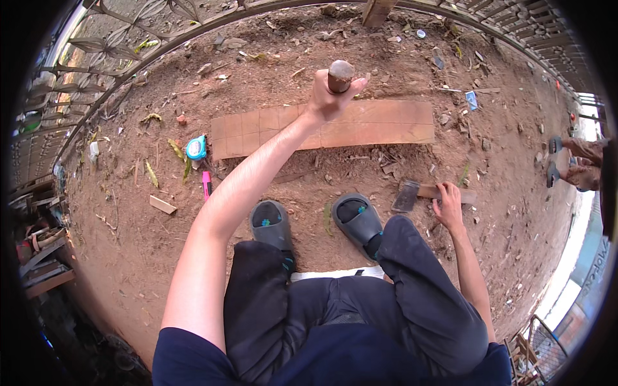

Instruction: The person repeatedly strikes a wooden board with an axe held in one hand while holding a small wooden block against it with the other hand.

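Observation:
My left hand [330, 99] grips the top of an upright metal tool [340, 79], seen end-on with a worn round head; its lower part is hidden, so its kind is unclear. Below that hand lies a long reddish-brown wooden board [381, 120] marked with pencil lines across and along it. At the right, my right hand [450, 205] rests on the wooden handle of a hatchet or hammer-like tool [405, 195] lying on the dirt, its dark metal head pointing left. A turquoise tape measure [196, 147] and a pink highlighter [206, 185] lie left of the board.
An ornate metal fence [181, 34] curves round the far side, with a wooden post [378, 12]. A small wood offcut [162, 204] lies at left. Scrap wood [50, 282] is piled at the left edge. Another person's feet [554, 159] stand at far right.

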`<control>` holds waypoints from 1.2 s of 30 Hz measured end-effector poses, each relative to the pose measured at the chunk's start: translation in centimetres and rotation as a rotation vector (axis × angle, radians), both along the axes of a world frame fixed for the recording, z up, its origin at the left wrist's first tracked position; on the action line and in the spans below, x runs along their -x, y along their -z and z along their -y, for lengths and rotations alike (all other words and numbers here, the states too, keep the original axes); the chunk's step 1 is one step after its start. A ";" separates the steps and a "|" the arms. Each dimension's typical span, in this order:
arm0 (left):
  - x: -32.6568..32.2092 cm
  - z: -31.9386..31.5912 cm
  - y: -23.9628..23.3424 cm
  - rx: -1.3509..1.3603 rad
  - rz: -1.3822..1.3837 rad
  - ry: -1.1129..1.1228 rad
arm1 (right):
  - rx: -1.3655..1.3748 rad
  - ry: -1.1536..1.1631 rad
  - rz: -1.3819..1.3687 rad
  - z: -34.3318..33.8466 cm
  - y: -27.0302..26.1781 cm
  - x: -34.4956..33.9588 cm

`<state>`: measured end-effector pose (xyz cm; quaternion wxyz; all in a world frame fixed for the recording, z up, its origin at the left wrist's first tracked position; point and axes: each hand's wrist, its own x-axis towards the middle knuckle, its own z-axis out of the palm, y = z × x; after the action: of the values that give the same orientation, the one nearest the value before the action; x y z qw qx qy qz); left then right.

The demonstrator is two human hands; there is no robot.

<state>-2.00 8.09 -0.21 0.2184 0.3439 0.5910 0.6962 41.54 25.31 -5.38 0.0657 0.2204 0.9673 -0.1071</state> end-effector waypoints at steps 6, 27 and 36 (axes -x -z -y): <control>0.4 0.2 0.2 0.018 0.018 0.007 | 0.016 -0.147 0.052 -2.0 0.5 -0.2; 0.8 0.6 -0.3 0.076 -0.039 0.110 | 0.002 -0.040 0.321 1.9 -2.0 0.7; 1.5 0.5 -0.7 0.168 -0.014 0.206 | 0.417 0.349 0.351 5.0 -5.3 3.7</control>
<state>-3.50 7.61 0.47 0.3126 0.3879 0.6103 0.6159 37.80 20.31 -0.09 0.2560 0.3798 0.8460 -0.2731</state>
